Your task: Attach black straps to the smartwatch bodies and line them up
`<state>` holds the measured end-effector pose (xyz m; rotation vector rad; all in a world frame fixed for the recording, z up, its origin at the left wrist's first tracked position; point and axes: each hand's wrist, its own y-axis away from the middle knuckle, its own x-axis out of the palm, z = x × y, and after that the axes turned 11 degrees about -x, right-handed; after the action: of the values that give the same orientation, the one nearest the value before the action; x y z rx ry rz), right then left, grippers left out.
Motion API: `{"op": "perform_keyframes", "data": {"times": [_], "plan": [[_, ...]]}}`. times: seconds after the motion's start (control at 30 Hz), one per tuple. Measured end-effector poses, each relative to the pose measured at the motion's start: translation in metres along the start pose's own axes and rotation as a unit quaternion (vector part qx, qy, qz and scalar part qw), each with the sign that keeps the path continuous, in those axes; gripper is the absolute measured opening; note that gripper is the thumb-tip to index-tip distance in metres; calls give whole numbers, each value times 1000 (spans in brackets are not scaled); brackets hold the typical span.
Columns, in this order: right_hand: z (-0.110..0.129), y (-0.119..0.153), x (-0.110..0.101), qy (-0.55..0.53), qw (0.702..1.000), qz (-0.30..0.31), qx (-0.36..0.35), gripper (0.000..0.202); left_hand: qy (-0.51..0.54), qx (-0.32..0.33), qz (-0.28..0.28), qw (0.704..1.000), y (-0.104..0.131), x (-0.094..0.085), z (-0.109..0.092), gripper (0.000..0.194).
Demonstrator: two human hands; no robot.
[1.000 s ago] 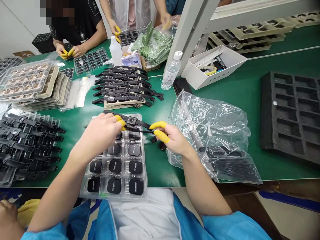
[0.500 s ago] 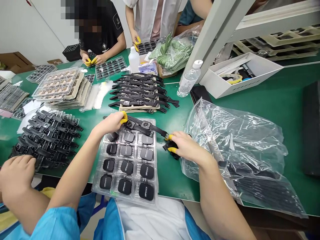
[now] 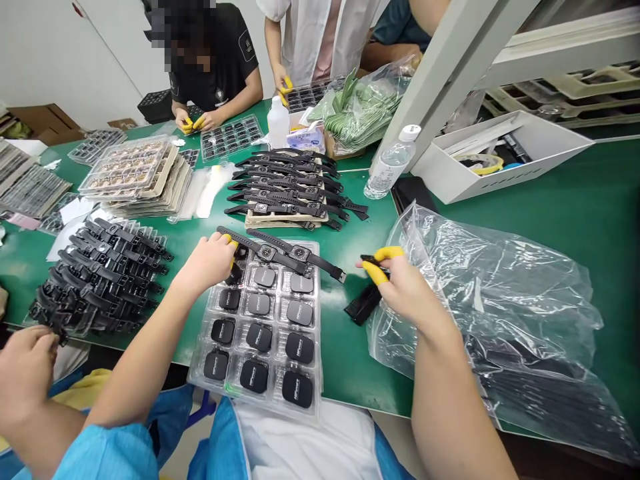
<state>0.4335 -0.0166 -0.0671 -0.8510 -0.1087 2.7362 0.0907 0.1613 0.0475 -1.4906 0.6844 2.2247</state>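
Note:
My left hand (image 3: pixel 207 263), with yellow finger cots, is closed at the top-left corner of a clear plastic tray (image 3: pixel 205 383). Its fingertips pinch a black square watch case (image 3: pixel 234 273), partly hidden by them. My right hand (image 3: pixel 395 277), in yellow finger cots too, pinches a short black watch strap (image 3: pixel 369 259) above the table. Below it lies a bundle of black straps (image 3: pixel 363 305). Two strapped black smartwatches (image 3: pixel 300 253) rest across the tray's far edge. Several square watch cases (image 3: pixel 299 348) sit face up in the tray's cells.
A clear plastic bag (image 3: pixel 520 287) with black straps lies right. Strapped watches are stacked ahead (image 3: pixel 285 190) and at left (image 3: pixel 100 273). A water bottle (image 3: pixel 393 163) and a white box (image 3: pixel 505 157) stand farther back. Another person's hand (image 3: pixel 27 367) is at lower left; co-workers sit opposite.
My left hand has let go of the strap and moved slightly left and down to the watch case. My right hand has left the watch's strap end, moving right and up with a short strap.

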Motion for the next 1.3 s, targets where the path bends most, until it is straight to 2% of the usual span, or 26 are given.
{"op": "perform_keyframes", "data": {"times": [0.07,0.13,0.17,0.23,0.33,0.4,0.43,0.5,0.6,0.7,0.83,1.03,1.17,1.3], "plan": [[11,2,2,-87,992,-88,-4,27,0,9,-18,1000,-2,4,-2,21],[24,5,7,-208,968,-140,-22,33,21,18,-35,999,-8,8,-1,23],[31,7,10,-276,951,-137,-25,35,29,22,-38,999,-10,9,1,24],[45,10,18,-396,915,-78,-18,42,35,27,-33,998,-12,5,9,24],[62,15,31,-487,873,5,1,52,82,-1,-28,996,-3,-17,17,21],[70,18,41,-512,858,28,16,48,194,-31,-49,979,7,-37,8,22],[74,20,46,-522,852,38,21,44,266,-33,-64,961,12,-44,-2,25],[79,25,56,-538,841,58,20,39,388,14,-85,918,19,-52,-33,28],[83,30,67,-558,826,71,15,39,433,125,-45,892,18,-38,-88,35],[83,32,69,-579,810,89,26,39,439,241,-68,863,8,-13,-120,50],[80,29,67,-581,806,110,33,35,443,298,-109,839,3,4,-118,53],[80,26,68,-596,797,86,41,35,452,296,-137,830,4,7,-116,53],[84,26,66,-619,777,92,62,37,448,294,-165,828,4,7,-120,53],[87,23,60,-639,758,99,83,37,451,314,-164,819,6,1,-117,50]]}}
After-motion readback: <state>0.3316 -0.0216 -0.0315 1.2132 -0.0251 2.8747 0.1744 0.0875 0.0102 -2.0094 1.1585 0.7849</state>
